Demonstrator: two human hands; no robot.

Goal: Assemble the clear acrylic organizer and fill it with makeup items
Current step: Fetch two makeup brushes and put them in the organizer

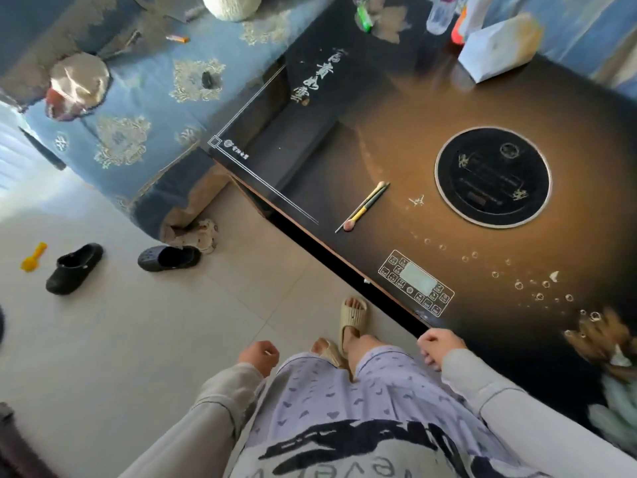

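Two makeup brushes [363, 207] lie side by side on the dark glossy table [396, 139], near its left edge; one has a yellow handle and a pink tip. My left hand [259, 357] hangs beside my leg with fingers curled and nothing in it. My right hand [437, 348] is curled at the table's near corner, also holding nothing. No acrylic organizer shows in this view.
The table has a round black hob [493, 177] and a printed control panel [415, 282]. A white box [499, 46], bottles [439, 12] and a green item [364, 15] stand at the far end. A blue patterned sofa [131, 108], black clogs [74, 269] and a yellow toy [33, 257] are to the left.
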